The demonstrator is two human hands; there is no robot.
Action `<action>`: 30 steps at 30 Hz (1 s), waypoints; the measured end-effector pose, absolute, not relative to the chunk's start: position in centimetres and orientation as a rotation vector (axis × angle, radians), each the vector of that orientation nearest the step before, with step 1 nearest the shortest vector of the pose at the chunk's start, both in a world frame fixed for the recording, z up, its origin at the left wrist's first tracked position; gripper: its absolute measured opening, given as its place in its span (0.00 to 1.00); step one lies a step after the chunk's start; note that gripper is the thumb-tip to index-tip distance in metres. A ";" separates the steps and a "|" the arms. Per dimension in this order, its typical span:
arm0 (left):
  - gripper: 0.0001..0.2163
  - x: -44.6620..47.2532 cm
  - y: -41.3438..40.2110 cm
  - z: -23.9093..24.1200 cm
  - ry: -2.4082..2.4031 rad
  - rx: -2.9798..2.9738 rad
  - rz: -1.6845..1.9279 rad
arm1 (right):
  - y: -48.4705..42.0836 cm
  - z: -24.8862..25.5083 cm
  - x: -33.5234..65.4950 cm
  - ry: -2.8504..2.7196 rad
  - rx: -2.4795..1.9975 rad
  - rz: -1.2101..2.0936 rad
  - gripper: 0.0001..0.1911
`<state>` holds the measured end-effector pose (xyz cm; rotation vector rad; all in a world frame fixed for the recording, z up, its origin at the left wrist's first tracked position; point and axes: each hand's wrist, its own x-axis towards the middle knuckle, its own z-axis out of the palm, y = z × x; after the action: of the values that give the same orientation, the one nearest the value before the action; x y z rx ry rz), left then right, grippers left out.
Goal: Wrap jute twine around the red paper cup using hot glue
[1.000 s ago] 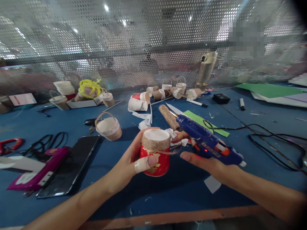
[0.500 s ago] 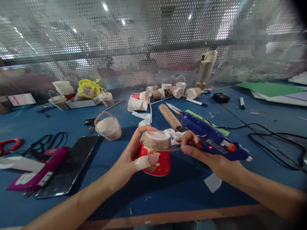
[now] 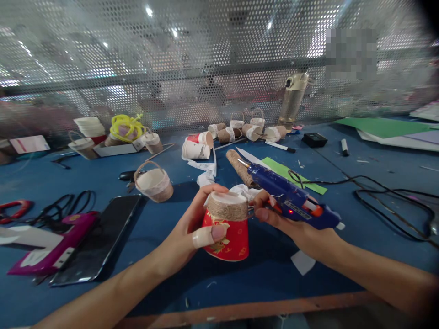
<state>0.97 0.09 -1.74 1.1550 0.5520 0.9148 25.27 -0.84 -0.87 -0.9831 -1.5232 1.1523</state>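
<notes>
Snugly — left hand (image 3: 188,228) clasps cup (image 3: 236,240); right (image 3: 297,230), glue gun (image 3: 284,187).

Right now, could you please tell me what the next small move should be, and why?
I would probably turn the red cup slightly with the left hand, the right hand drawing the twine snug. Twine circles only the cup's upper part and seems to run to the right hand, while the red wall below shows none; the glue gun's nozzle sits clear of the cup.
</notes>
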 end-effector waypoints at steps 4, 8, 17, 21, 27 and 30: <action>0.22 1.0 0.0 -1.8 0.536 1.164 0.916 | -0.8 -1.0 25.1 -1.486 -0.940 1.179 0.09; 0.21 1.3 -0.2 -1.8 0.546 1.124 0.907 | -0.7 -1.3 25.4 -1.505 -0.935 1.139 0.08; 0.23 1.6 -0.4 -1.7 0.552 1.041 0.885 | -1.1 -2.7 24.3 -1.370 -0.888 0.971 0.09; 0.22 1.6 -0.3 -2.0 0.523 1.010 0.878 | -1.0 -2.8 25.0 -1.567 -0.903 1.021 0.09; 0.33 0.9 0.2 -2.7 0.618 1.116 0.739 | -0.8 -3.1 25.3 -1.520 -1.021 0.886 0.11; 0.38 0.8 0.3 -2.6 0.692 1.206 0.737 | -0.9 -2.7 24.8 -1.520 -0.999 0.864 0.08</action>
<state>0.76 0.31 -2.63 1.2057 0.6921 0.7366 24.83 -0.92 -2.74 -0.9986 -1.5197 0.8636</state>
